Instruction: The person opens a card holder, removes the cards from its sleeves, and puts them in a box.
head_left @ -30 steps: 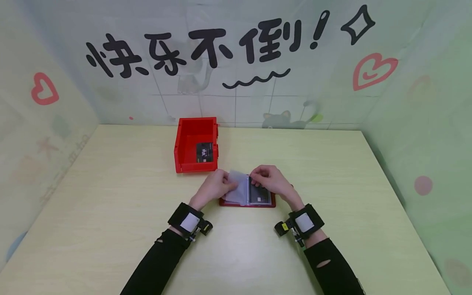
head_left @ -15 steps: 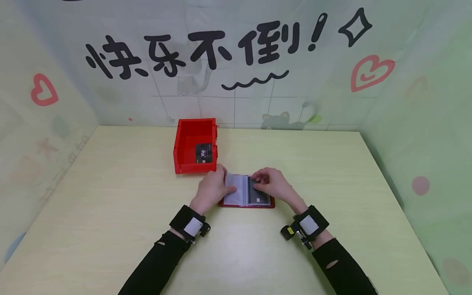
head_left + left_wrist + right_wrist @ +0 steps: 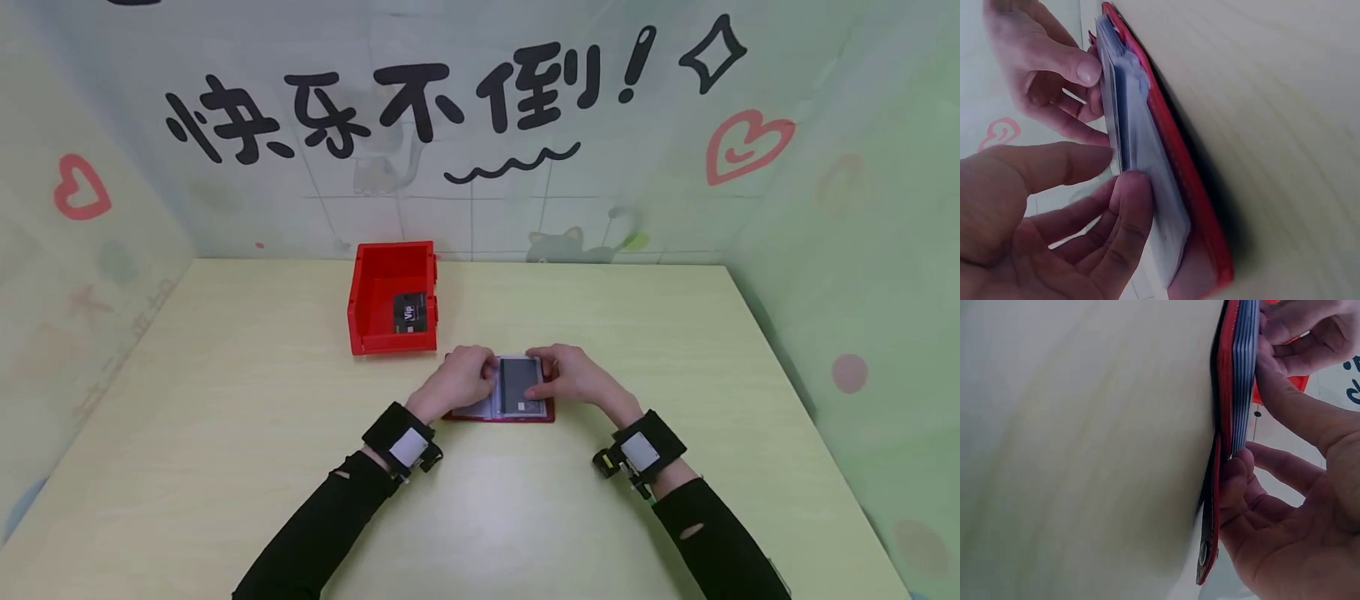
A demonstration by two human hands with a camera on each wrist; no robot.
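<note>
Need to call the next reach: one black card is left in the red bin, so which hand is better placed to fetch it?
Left, probably. The left hand lies just in front of the red bin holding the black card; the right hand sits across the card holder, farther off.

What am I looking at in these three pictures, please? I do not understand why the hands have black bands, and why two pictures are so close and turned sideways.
There is no machine here: a person works with two bare hands. The black bands hold small cameras, one on each wrist. The wide picture comes from a camera on the person's head, looking down at a pale table. The two close pictures come from the wrist cameras, so the table appears turned on its side.

On the table lies an open red card holder with clear plastic sleeves. The left hand rests on its left page, fingers against the sleeves. The right hand touches the right page, where a dark card sits in a sleeve. Behind them stands a red bin with a black card inside.
</note>
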